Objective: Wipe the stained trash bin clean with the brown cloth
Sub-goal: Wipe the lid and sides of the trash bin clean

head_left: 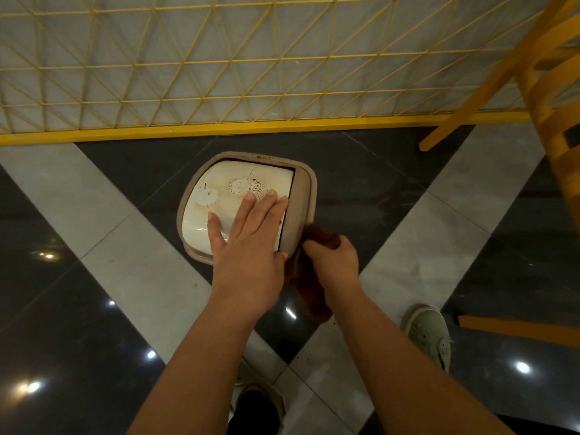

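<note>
The left hand (248, 233) lies flat, fingers straight, on the stained bin (219, 189) lid; the right hand (332, 259) grips the brown cloth (310, 296) against the bin's side

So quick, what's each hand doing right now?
Left hand: open, fingers flat on the trash bin lid.
Right hand: closed, gripping the brown cloth by the bin's side.
</note>
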{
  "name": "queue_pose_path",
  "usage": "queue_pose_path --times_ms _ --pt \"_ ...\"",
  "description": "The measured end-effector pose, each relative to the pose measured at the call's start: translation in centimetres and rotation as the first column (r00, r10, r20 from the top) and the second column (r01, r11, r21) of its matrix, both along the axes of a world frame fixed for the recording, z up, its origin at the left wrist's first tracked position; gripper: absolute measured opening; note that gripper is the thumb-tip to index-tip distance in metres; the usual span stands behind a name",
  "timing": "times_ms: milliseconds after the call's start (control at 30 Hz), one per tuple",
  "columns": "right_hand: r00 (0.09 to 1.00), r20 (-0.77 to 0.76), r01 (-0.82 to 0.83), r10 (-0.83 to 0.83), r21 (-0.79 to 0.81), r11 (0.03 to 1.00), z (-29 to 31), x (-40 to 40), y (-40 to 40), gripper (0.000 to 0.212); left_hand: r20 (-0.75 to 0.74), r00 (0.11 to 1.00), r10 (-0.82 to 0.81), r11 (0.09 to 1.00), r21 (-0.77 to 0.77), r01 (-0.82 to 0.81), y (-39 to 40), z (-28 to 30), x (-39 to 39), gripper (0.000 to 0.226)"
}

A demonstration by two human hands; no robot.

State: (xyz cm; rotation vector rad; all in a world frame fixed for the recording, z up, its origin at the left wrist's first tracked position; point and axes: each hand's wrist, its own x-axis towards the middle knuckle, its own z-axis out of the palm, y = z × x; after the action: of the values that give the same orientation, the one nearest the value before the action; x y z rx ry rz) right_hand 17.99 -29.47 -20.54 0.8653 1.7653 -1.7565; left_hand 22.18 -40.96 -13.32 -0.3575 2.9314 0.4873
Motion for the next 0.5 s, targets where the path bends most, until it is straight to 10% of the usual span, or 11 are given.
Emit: queue_pose_path --times_ms 500 --pt "0.994 0.041 0.099 -0.097 -0.055 0.994 -0.8 4.5 -0.7 0.021 0.014 1.000 0.007 1.000 0.001 -0.007 0.1 0.3 -0.2 0.078"
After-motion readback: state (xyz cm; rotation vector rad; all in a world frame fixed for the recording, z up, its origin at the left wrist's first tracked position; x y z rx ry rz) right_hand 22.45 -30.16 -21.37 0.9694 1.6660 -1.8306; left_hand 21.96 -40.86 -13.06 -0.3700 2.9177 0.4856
